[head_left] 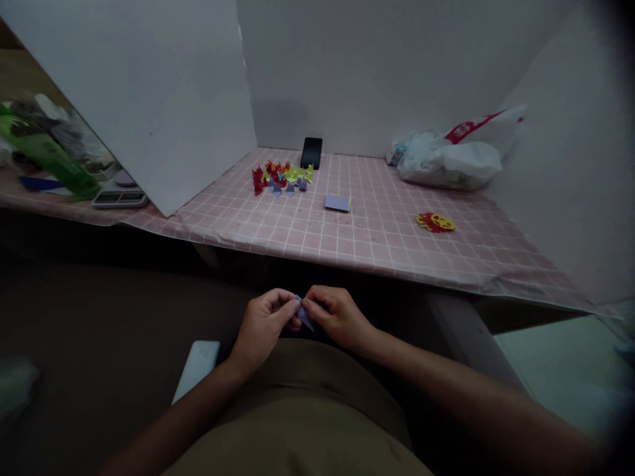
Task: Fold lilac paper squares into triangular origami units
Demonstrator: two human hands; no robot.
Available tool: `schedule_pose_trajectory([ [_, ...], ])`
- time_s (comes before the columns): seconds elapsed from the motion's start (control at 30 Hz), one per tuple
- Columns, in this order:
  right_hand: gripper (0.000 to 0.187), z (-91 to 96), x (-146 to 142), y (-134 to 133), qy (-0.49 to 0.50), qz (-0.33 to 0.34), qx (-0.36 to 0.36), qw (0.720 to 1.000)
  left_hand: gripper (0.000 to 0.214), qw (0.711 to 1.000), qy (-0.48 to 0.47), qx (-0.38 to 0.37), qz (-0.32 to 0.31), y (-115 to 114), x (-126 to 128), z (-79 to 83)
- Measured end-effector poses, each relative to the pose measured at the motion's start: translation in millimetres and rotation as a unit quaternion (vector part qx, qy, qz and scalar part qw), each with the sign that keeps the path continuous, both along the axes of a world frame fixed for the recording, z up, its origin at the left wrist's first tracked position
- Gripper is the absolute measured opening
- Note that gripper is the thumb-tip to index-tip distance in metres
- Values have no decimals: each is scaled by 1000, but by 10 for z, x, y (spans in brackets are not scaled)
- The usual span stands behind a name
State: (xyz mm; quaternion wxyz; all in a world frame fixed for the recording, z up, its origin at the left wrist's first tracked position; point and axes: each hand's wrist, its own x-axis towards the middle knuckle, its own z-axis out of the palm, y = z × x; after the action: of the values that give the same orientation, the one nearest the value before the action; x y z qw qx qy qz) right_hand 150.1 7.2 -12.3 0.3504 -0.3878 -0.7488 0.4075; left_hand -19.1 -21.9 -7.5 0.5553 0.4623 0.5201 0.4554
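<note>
Over my lap, in front of the table edge, my left hand (272, 317) and my right hand (335, 314) meet at a small folded piece of purple paper (305, 318). Both hands pinch it near its upper end, thumbs against the fingers, and its pointed tip hangs down between them. Beyond, on the table, stands a cluster of small folded paper figures (280, 177) in red, orange, yellow and purple. A stack of square purple paper (338, 202) with a yellow edge lies to the right of that cluster.
The table has a pink checked cloth (297, 231). A black phone (311, 153) is at the back, a white plastic bag (449, 162) back right, red and yellow cutouts (435, 222) right. White panels enclose it. Left are a scale (120, 197) and green bottle (47, 149); a white power bank (197, 368) lies beside me.
</note>
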Motion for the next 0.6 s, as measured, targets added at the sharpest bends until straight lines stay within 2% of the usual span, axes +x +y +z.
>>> schedule_pose_trajectory([
  [0.13,29,11,8,4,-7,6,-4,1000,20,999,23,14,-18,13,-10,1],
  [0.27,33,3,6,10,55,22,-104,993,20,998,48,31,-7,29,-9,3],
  [0.43,40,-44,-12,1,129,67,-224,964,19,996,52,53,45,44,-8,-1],
  [0.5,38,-68,-25,-9,143,66,-254,954,18,996,44,59,57,47,-4,-11],
  [0.6,37,-85,-36,-12,143,62,-259,953,19,996,22,53,74,40,10,-46],
])
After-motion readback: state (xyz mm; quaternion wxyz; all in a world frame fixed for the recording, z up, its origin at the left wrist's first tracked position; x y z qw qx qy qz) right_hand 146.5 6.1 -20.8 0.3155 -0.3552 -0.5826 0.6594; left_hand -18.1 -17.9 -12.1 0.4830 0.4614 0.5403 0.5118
